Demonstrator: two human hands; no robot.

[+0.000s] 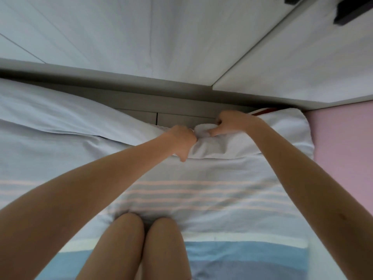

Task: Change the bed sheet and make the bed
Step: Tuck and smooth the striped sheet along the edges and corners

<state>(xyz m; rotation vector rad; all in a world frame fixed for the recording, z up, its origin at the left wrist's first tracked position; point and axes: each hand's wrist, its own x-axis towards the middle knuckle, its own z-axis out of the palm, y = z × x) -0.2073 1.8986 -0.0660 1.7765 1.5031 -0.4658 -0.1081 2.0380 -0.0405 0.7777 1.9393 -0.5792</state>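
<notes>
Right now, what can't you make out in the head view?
Head view:
- Left hand fingertips: buried in the bunched white fabric; pillowcase or sheet, unclear.
- Right hand fingertips: curled into the same fabric.
- Red strip: mostly hidden behind the pillow.
- Dark shapes, top right: cut by the edge, blurred.

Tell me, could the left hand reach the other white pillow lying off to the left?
Probably yes. The left hand grips the right pillow, but the left pillow lies just beside it with nothing between; it need only let go first.
</notes>
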